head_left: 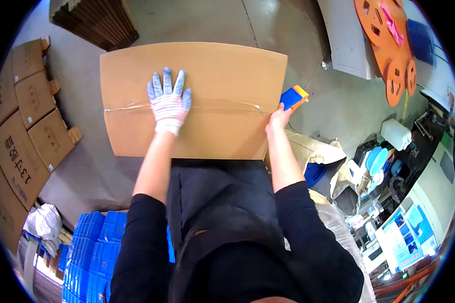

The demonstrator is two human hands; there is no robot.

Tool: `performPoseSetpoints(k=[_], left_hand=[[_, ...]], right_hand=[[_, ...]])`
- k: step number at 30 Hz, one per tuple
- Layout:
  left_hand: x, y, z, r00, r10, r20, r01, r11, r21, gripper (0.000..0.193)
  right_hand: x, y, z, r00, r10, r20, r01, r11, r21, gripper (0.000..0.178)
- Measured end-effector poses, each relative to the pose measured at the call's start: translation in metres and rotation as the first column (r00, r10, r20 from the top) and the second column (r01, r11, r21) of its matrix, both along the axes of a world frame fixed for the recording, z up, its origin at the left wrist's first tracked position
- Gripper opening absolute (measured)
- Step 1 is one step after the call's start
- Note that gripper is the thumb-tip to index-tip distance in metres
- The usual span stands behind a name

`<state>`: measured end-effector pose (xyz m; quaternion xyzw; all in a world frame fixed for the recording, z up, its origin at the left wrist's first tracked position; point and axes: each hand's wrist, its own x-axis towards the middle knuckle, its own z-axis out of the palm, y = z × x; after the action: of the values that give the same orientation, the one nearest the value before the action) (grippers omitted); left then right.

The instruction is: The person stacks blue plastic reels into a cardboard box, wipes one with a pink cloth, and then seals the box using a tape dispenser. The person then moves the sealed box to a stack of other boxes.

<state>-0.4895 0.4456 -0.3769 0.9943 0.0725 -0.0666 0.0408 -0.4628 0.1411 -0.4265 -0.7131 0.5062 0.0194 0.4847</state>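
A large cardboard box [222, 76] lies in front of my body with its broad face up. Clear tape [222, 107] runs along the middle seam of that face. My left hand [169, 103], in a striped white glove with grey-blue fingertips, rests flat on the box left of centre, fingers spread. At the box's right edge my bare right hand [279, 120] is closed around a blue and orange tape dispenser [294, 97], which sticks out past the edge. Part of its grip is hidden by the fingers.
Printed cartons [23, 151] are stacked at the left, and folded cardboard [93, 22] stands at the upper left. Blue plastic-wrapped items [93, 247] sit at lower left. On the right are an opened sack [313, 146], a cluttered bench [414, 146] and an orange panel [381, 30].
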Motion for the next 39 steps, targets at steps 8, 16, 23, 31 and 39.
performPoseSetpoints(k=[8, 16, 23, 31, 39], left_hand=[[-0.048, 0.228, -0.034, 0.650, 0.735, -0.191, -0.727, 0.530, -0.436, 0.065], [-0.058, 0.179, 0.037, 0.610, 0.753, -0.244, -0.643, 0.291, -0.709, 0.055], [0.015, 0.120, 0.179, 0.700, 0.688, -0.190, -0.020, -0.248, -0.969, 0.053], [0.196, 0.143, 0.125, 0.821, 0.566, -0.076, 0.243, -0.468, -0.850, 0.052], [0.136, 0.159, 0.090, 0.616, 0.439, -0.654, -0.455, -0.480, -0.750, 0.074]], right_hand=[[0.019, -0.028, -0.012, 0.980, 0.169, -0.103, -0.042, 0.687, 0.726, 0.048], [0.067, -0.053, 0.114, 0.941, 0.317, 0.116, -0.334, 0.826, 0.454, 0.050], [0.009, -0.133, 0.399, 0.847, 0.231, 0.479, -0.236, 0.970, -0.050, 0.052], [-0.029, -0.110, 0.411, 0.730, 0.063, 0.680, 0.103, 0.974, -0.201, 0.054], [-0.043, -0.045, 0.305, 0.993, 0.076, 0.085, -0.095, 0.967, 0.236, 0.043]])
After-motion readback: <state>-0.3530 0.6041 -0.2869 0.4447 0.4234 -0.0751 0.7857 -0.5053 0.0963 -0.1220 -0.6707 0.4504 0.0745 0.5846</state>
